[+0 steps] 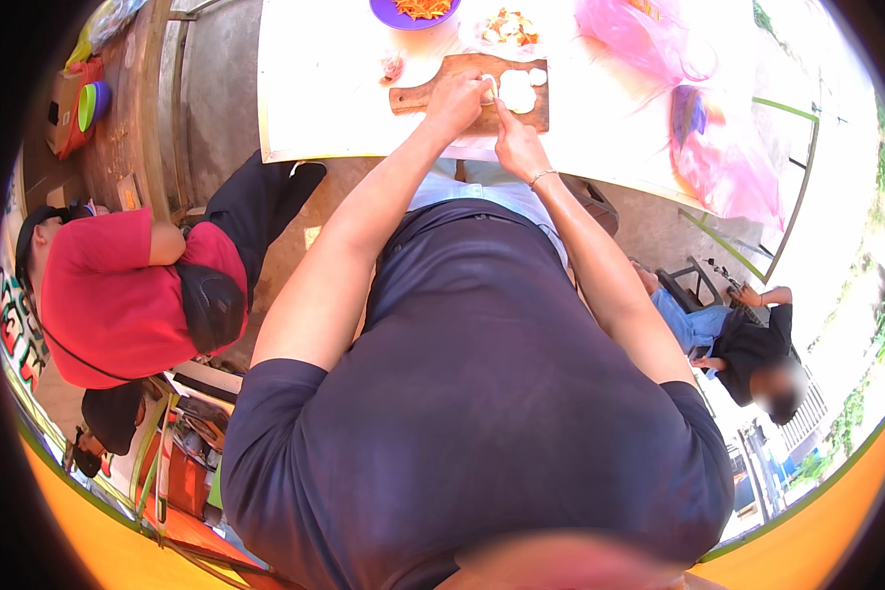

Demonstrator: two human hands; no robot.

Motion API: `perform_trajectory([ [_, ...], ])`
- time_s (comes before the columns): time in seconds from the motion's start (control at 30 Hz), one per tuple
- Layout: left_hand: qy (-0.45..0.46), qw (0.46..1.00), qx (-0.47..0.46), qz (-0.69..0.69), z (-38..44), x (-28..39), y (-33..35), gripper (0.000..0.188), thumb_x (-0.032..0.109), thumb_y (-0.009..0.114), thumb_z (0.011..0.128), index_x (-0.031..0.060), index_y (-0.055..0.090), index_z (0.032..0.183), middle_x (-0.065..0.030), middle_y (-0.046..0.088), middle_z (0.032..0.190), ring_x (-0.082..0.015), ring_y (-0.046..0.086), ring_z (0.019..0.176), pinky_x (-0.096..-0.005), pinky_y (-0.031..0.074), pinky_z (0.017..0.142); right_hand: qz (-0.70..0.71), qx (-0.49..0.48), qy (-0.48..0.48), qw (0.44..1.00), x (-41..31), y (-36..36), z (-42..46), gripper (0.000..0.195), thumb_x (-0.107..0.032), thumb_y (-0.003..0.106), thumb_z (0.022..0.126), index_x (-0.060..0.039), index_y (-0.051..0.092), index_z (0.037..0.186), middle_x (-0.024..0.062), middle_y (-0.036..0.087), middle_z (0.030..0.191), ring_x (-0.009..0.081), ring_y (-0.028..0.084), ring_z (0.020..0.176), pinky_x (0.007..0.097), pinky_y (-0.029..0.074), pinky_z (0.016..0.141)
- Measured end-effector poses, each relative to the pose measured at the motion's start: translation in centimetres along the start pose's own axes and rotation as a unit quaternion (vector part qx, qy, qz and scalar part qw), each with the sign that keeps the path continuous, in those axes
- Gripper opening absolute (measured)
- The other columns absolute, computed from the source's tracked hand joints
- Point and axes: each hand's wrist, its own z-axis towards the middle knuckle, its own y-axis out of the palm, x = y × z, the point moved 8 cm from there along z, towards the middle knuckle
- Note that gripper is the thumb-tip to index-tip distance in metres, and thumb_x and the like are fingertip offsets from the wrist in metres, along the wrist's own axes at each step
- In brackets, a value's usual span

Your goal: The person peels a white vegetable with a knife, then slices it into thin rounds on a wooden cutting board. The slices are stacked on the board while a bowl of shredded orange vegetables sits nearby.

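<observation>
My left hand holds a pale, rounded piece of food against a wooden cutting board. My right hand is closed with its index finger stretched towards that piece. It seems to grip a knife, mostly hidden and washed out by glare. Right of the fingers, several white, rounded food pieces lie on the board; glare hides what they are. The board's handle points left.
On the white table stand a purple bowl of orange shreds and a heap of scraps on plastic. Pink plastic bags lie right. A person in red is at left, another person at right.
</observation>
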Motion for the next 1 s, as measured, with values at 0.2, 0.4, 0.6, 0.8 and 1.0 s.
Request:
perform_trajectory([
  [0.2,0.000,0.999,0.039,-0.030,-0.4,0.3,-0.9,0.026,0.002,0.065,0.083,0.0081,0.073,0.107,-0.0107,0.070,0.100,-0.0333,0.071,0.093,-0.0469,0.058,0.078,0.002,-0.020,0.006,1.000,0.4,-0.5,-0.8,0.054,-0.013,0.046,0.099,-0.0104,0.044,0.153,0.0355,0.067,0.090,0.0536,0.066,0.083,0.0640,0.049,0.080],
  [0.4,0.001,0.999,0.037,-0.023,-0.5,0.4,-0.4,0.029,0.001,0.065,0.083,0.0083,0.073,0.110,-0.0113,0.071,0.102,-0.0334,0.071,0.093,-0.0469,0.057,0.078,0.025,0.005,-0.009,1.000,1.0,0.1,-1.7,0.055,-0.011,0.047,0.099,-0.0112,0.043,0.154,0.0354,0.065,0.082,0.0526,0.066,0.077,0.0623,0.049,0.075],
  [0.6,0.001,1.000,0.012,-0.017,-0.3,0.4,-0.1,0.033,0.001,0.064,0.083,0.0091,0.074,0.113,-0.0112,0.071,0.104,-0.0331,0.071,0.094,-0.0465,0.057,0.079,0.024,0.021,-0.009,0.999,2.1,1.2,-1.1,0.055,-0.012,0.048,0.099,-0.0138,0.043,0.154,0.0348,0.064,0.078,0.0529,0.064,0.072,0.0625,0.049,0.073],
  [0.8,-0.012,0.999,0.030,-0.028,-0.4,0.0,-0.5,0.033,0.001,0.064,0.084,0.0097,0.074,0.114,-0.0097,0.071,0.105,-0.0320,0.071,0.095,-0.0457,0.058,0.080,0.027,0.017,-0.004,0.999,1.9,0.8,-2.2,0.057,-0.012,0.048,0.100,-0.0168,0.040,0.156,0.0326,0.066,0.077,0.0520,0.065,0.071,0.0615,0.049,0.073],
  [1.0,0.001,0.998,0.054,-0.030,-0.6,0.0,0.1,0.034,0.001,0.063,0.084,0.0099,0.075,0.115,-0.0099,0.072,0.104,-0.0328,0.071,0.093,-0.0459,0.058,0.080,0.032,-0.008,0.007,0.999,2.4,1.2,-2.8,0.059,-0.013,0.047,0.103,-0.0207,0.035,0.160,0.0345,0.066,0.083,0.0536,0.065,0.079,0.0612,0.048,0.075],
])
